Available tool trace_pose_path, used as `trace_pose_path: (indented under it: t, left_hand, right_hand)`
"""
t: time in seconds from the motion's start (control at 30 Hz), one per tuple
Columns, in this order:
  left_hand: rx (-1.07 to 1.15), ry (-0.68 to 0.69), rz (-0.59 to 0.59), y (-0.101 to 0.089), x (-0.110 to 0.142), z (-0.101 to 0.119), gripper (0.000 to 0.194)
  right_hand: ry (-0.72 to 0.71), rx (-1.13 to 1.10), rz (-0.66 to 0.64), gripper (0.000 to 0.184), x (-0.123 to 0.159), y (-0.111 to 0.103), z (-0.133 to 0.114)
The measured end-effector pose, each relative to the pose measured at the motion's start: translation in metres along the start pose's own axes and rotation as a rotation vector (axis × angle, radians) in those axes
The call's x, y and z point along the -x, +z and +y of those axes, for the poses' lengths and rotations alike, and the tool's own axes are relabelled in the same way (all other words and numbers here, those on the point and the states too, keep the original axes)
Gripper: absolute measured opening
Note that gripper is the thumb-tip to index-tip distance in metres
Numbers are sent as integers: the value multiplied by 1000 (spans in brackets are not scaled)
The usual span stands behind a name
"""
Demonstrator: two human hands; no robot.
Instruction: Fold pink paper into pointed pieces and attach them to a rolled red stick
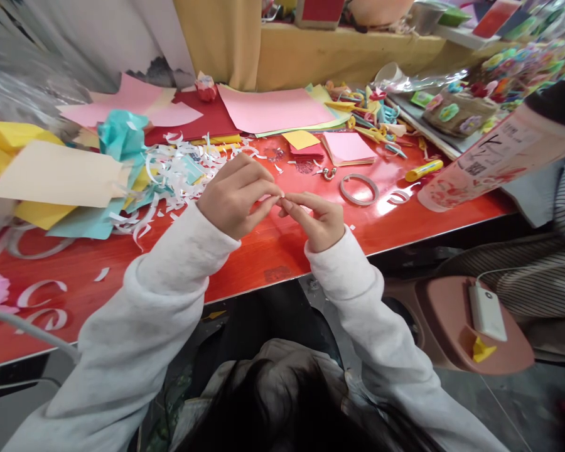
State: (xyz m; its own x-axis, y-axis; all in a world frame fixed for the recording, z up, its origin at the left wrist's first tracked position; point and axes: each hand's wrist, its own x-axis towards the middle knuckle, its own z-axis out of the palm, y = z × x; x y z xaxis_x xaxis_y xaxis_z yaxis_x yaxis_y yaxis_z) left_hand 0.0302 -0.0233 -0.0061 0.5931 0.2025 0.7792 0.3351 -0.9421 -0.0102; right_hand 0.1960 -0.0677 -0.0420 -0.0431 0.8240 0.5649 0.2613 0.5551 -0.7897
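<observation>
My left hand (240,194) and my right hand (319,220) meet fingertip to fingertip above the red table (245,270). Both are closed in a pinch. A tiny pale bit shows where the fingertips touch, too small to name. Behind my left hand lies a heap of white paper shreds (181,166). Beyond the fingers are a stack of pink paper squares (349,147), a yellow square (301,139) on red ones, and two small shiny metal balls (329,173). A roll of clear tape (359,189) rests to the right of my right hand.
Pink sheets (277,108) lie at the back, near folded paper pieces (362,113). A yellow glue tube or marker (424,170) and a tall tilted cup (494,157) stand right. Cream card (59,172) lies left. Below right, a pink stool (513,351) bears a power bank (487,311).
</observation>
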Motion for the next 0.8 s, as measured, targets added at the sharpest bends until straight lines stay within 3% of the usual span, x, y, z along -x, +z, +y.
trace_pose_path:
  t: [0.17,0.3,0.4,0.53,0.6,0.7,0.8]
  left_hand:
    - [12,-266,-19,-5,0,-6,14]
    - [-237,-379,46,-7,10,-28,10]
    - [-365,-524,-65,-5,17,-38,14]
    - [-330,-754,-219,-3,17,-35,15]
    - [-185,-940,-261,-3,14,-29,7]
    - [306,-1166,-389,-2,6,-16,42]
    - [780,-1289,-386,6,-1,-2,41]
  right_hand:
    - [63,-38,16,18,-1,2,-1]
    - [123,-62,54,18,1,3,-3]
    - [129,-95,60,18,2,5,-2]
    - [67,-145,79,19,1,6,4]
    - [-1,-163,108,17,0,5,8]
    - [-102,-165,128,16,-2,3,10]
    - [-93,-149,98,15,-2,2,9]
